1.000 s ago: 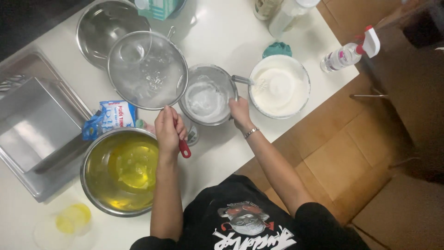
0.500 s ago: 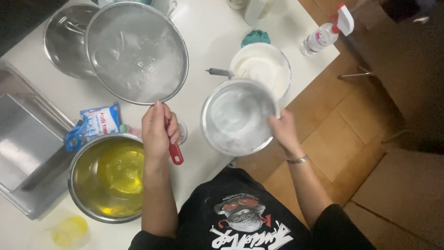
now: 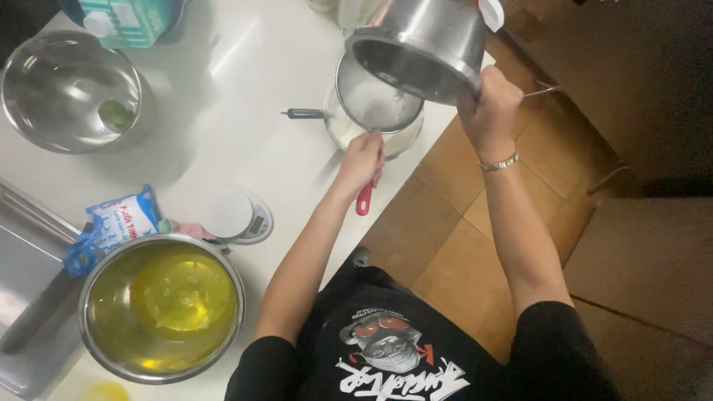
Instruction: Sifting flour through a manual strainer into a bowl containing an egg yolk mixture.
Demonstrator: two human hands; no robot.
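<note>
My left hand point(image 3: 362, 161) grips the red handle point(image 3: 363, 200) of a round metal sieve point(image 3: 369, 100), held level over a white bowl point(image 3: 405, 139) near the counter's right edge. White powder lies in the sieve. My right hand point(image 3: 489, 103) holds a small steel bowl point(image 3: 420, 44) by its rim, tipped on its side above the sieve with its mouth turned down towards it. A metal utensil handle point(image 3: 302, 113) sticks out to the left from the white bowl.
A large steel bowl point(image 3: 160, 308) of yellow liquid sits near the front. A small kitchen scale point(image 3: 236, 214) and a blue and white packet point(image 3: 111, 225) lie beside it. An empty steel bowl point(image 3: 69, 89) and a carton point(image 3: 126, 18) stand further back. A metal tray point(image 3: 26, 286) is at the left.
The sieve has moved from the left over to the white bowl. My right hand has lifted the small steel bowl and tipped it over the sieve.
</note>
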